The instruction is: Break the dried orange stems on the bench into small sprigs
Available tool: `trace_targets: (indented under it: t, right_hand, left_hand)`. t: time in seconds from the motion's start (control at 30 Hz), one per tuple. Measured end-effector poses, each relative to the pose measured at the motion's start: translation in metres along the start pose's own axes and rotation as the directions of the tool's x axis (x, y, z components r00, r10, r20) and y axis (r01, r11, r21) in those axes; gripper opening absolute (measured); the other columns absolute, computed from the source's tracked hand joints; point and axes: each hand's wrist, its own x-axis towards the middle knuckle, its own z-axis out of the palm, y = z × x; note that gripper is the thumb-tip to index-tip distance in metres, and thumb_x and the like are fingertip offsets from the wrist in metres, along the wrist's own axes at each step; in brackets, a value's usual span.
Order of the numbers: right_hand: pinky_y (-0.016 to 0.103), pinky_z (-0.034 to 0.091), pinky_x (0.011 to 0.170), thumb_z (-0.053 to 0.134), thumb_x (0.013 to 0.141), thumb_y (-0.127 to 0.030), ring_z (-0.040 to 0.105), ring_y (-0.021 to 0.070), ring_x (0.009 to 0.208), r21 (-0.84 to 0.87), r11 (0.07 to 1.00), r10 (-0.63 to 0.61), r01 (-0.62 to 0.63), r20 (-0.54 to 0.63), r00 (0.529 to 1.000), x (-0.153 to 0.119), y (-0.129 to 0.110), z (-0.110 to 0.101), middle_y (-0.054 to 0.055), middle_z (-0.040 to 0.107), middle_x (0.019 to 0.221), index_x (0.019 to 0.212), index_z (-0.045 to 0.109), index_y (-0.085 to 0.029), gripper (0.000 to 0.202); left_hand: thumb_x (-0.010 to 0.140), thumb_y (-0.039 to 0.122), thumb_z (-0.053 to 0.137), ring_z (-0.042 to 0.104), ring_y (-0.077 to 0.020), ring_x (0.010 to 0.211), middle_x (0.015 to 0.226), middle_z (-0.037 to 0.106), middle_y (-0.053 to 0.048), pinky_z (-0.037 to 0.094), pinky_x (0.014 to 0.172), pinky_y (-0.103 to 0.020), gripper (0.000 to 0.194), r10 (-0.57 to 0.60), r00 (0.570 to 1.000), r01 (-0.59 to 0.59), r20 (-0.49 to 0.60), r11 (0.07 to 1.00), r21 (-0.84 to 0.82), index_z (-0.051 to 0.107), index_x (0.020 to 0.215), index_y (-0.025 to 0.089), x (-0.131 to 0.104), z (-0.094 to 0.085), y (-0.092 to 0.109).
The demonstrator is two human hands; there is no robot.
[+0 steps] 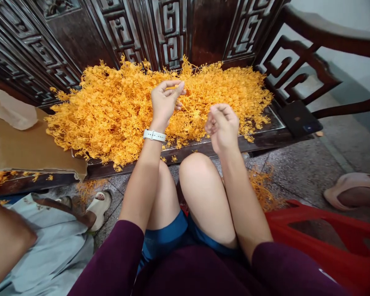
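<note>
A large heap of small orange, spidery plastic-looking pieces on thin stems (117, 111) covers the seat of a dark carved wooden bench. My left hand (166, 100), with a pale-banded watch (154, 135) on its wrist, hovers over the middle of the heap. Its thumb and forefinger are pinched together; whatever lies between them is too small to make out. To the right, my right hand (223, 125) is curled near the heap's front edge, thumb against fingers. Those fingertips partly hide each other, so I cannot see what they hold.
A cardboard sheet or box flap (33, 144) lies left of the heap. A dark phone-like object (299, 118) rests at the bench's right end. A red plastic stool (320, 230) stands at right. Another person's leg and sandal (100, 209) are at left; another foot (354, 191) shows at right.
</note>
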Motion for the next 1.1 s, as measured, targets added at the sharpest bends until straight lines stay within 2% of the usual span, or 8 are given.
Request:
trace_targets:
  t: [0.07, 0.13, 0.27, 0.4, 0.5, 0.63, 0.8, 1.1]
  right_hand:
    - [0.028, 0.035, 0.055, 0.085, 0.083, -0.056, 0.045, 0.0127, 0.066, -0.187, 0.98, -0.078, 0.071, -0.032, 0.996, -0.001, 0.009, 0.002, 0.001, 0.058, 0.092, 0.101, 0.064, -0.026, 0.04]
    - [0.028, 0.039, 0.06, 0.084, 0.083, -0.06, 0.049, 0.0137, 0.073, -0.317, 0.944, -0.073, 0.089, 0.062, 0.995, -0.001, 0.013, 0.003, 0.003, 0.061, 0.1, 0.107, 0.067, -0.025, 0.046]
    - [0.03, 0.037, 0.062, 0.071, 0.092, -0.066, 0.044, 0.0141, 0.066, -0.359, 0.931, 0.044, 0.068, 0.295, 0.954, -0.004, 0.014, 0.004, 0.001, 0.056, 0.075, 0.086, 0.068, -0.021, 0.046]
    - [0.03, 0.037, 0.063, 0.069, 0.094, -0.067, 0.042, 0.0149, 0.067, -0.304, 0.942, -0.116, 0.146, 0.115, 0.987, -0.002, 0.013, 0.007, 0.0, 0.049, 0.072, 0.078, 0.059, -0.023, 0.048]
    - [0.029, 0.041, 0.067, 0.068, 0.094, -0.067, 0.044, 0.0154, 0.072, -0.283, 0.932, -0.252, 0.226, -0.057, 0.966, 0.004, 0.015, 0.006, 0.0, 0.046, 0.077, 0.079, 0.056, -0.024, 0.047]
    - [0.029, 0.043, 0.065, 0.065, 0.093, -0.072, 0.046, 0.0162, 0.072, -0.242, 0.951, -0.229, 0.191, -0.138, 0.964, 0.008, 0.018, 0.002, 0.0, 0.043, 0.079, 0.082, 0.05, -0.025, 0.051]
    - [0.026, 0.031, 0.048, 0.071, 0.089, -0.072, 0.034, 0.0132, 0.059, -0.123, 0.992, -0.01, 0.011, 0.009, 1.0, -0.003, 0.014, 0.005, -0.001, 0.039, 0.074, 0.084, 0.051, -0.026, 0.05]
    - [0.023, 0.03, 0.046, 0.071, 0.091, -0.07, 0.028, 0.0124, 0.059, -0.211, 0.976, 0.087, -0.05, 0.174, 0.981, -0.007, 0.006, 0.014, -0.002, 0.033, 0.072, 0.08, 0.054, -0.024, 0.05]
  left_hand:
    - [0.086, 0.074, 0.071, 0.076, -0.0212, 0.083, 0.096, 0.08, -0.012, 0.061, 0.068, -0.034, 0.057, 0.016, 0.999, -0.016, 0.042, 1.0, 0.013, 0.073, 0.115, 0.025, -0.002, 0.005, 0.003]
    - [0.087, 0.073, 0.07, 0.075, -0.02, 0.08, 0.096, 0.079, -0.011, 0.06, 0.066, -0.034, 0.054, 0.027, 0.997, -0.028, 0.075, 1.0, 0.011, 0.074, 0.114, 0.026, -0.005, 0.01, 0.007]
    - [0.091, 0.068, 0.071, 0.073, -0.0174, 0.072, 0.094, 0.079, -0.009, 0.059, 0.063, -0.033, 0.047, 0.019, 0.995, -0.02, 0.098, 1.0, 0.007, 0.074, 0.112, 0.027, -0.01, 0.017, 0.014]
    - [0.094, 0.07, 0.064, 0.071, -0.0147, 0.067, 0.088, 0.077, -0.007, 0.057, 0.062, -0.03, 0.051, -0.015, 0.982, 0.012, 0.188, 1.0, 0.019, 0.071, 0.118, 0.025, -0.013, 0.016, 0.019]
    - [0.096, 0.067, 0.064, 0.067, -0.0125, 0.06, 0.076, 0.072, -0.004, 0.053, 0.059, -0.028, 0.049, -0.015, 0.944, -0.013, 0.329, 0.996, 0.084, 0.07, 0.117, 0.023, -0.016, 0.015, 0.018]
    - [0.097, 0.045, 0.074, 0.057, -0.0106, 0.051, 0.063, 0.061, 0.001, 0.048, 0.052, -0.027, 0.023, 0.03, 0.888, -0.108, 0.459, 0.984, 0.143, 0.073, 0.098, 0.023, -0.017, 0.015, 0.014]
    - [0.102, 0.038, 0.066, 0.06, -0.0133, 0.059, 0.066, 0.062, -0.001, 0.052, 0.061, -0.03, 0.022, 0.07, 0.948, -0.09, 0.311, 0.995, 0.048, 0.07, 0.085, 0.024, -0.007, 0.019, 0.013]
    - [0.101, 0.039, 0.067, 0.064, -0.0141, 0.064, 0.077, 0.067, -0.003, 0.051, 0.059, -0.03, 0.018, 0.167, 0.981, -0.177, 0.104, 0.979, 0.1, 0.072, 0.091, 0.024, -0.004, 0.028, 0.001]
